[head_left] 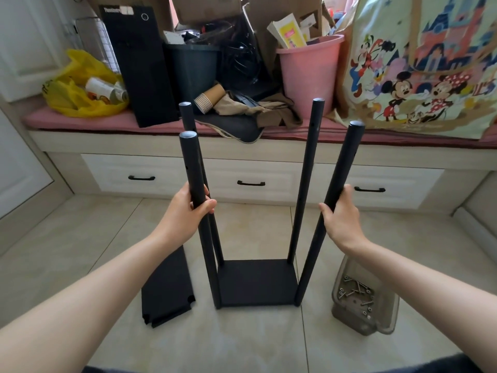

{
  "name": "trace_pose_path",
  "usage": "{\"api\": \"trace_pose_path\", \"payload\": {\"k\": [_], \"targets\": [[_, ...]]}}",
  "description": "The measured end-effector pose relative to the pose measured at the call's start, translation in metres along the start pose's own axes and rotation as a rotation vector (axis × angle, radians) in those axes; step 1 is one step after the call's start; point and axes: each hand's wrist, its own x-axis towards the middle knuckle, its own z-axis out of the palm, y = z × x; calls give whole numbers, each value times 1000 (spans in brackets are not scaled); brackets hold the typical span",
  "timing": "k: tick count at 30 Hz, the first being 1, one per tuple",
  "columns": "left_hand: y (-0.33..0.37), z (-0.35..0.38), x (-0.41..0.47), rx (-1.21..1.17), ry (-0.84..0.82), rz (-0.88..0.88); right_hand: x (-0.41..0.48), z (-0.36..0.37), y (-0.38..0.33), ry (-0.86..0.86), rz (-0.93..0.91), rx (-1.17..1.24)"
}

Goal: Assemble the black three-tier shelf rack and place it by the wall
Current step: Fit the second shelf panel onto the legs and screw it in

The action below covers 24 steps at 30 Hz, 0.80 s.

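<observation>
The partly built black rack stands on the tiled floor: one black shelf board (256, 281) lies at the bottom with several upright black poles at its corners. My left hand (188, 211) grips the near left pole (195, 184) about halfway up. My right hand (340, 214) holds the near right pole (341, 170), which leans outward to the right. The two far poles (308, 162) stand free. Another loose black shelf board (168, 292) with notched corners lies flat on the floor to the left of the rack.
A clear plastic tub (357, 294) with several screws sits on the floor at right. Behind is a drawer bench (250, 181) with a pink cushion, loaded with a pink bucket (309, 74), a yellow bag (80, 84), boxes and a large cartoon bag (419, 63).
</observation>
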Motion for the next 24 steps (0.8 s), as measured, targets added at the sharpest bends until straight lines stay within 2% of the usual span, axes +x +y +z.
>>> {"api": "trace_pose_path", "payload": {"k": [9, 15, 19, 24], "targets": [[-15, -1, 4, 120, -64, -11, -2, -2, 5, -36, 25, -99], [-19, -3, 2, 104, -38, -11, -7, -10, 3, -36, 74, -101], [-20, -9, 1, 109, -55, -20, -16, -10, 7, -134, 239, -231], [-25, -26, -3, 182, -157, -54, -33, 4, 16, -409, 381, -432]]}}
